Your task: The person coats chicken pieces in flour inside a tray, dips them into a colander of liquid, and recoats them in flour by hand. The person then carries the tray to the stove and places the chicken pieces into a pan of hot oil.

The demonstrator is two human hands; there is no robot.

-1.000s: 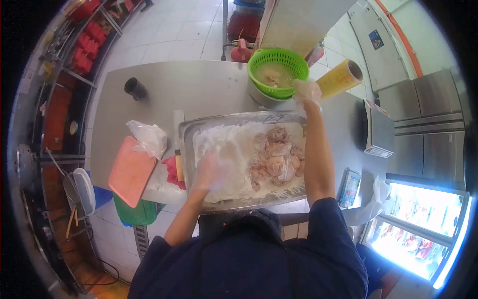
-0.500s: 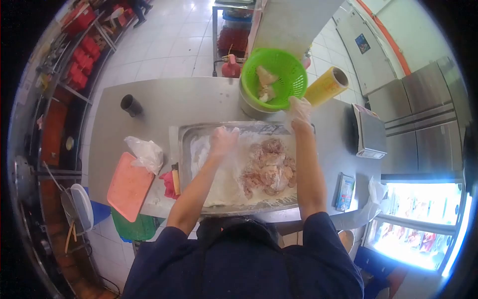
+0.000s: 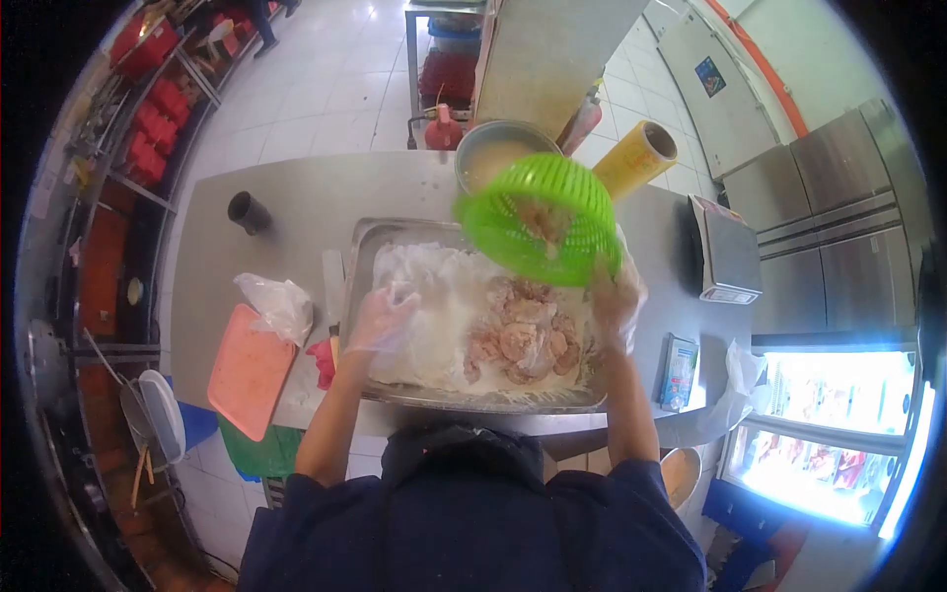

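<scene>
In a clear glove, my right hand grips the rim of a bright green colander. The colander is tilted over the tray's far right part, with pieces of raw chicken visible inside. Floured raw chicken pieces are heaped on the right half of a metal tray. White flour covers the tray's left and middle. My left hand, also gloved, hovers at the tray's left side with fingers loosely apart, somewhat blurred. Behind the colander stands a round container of pale liquid.
Left of the tray lie a knife, a plastic bag and a pink cutting board. A black cup stands farther back. On the right are a film roll, a scale and a packet.
My right hand has lifted the colander off the round container and brought it toward me, tilting it over the tray. My left hand has moved left and nearer to me.
</scene>
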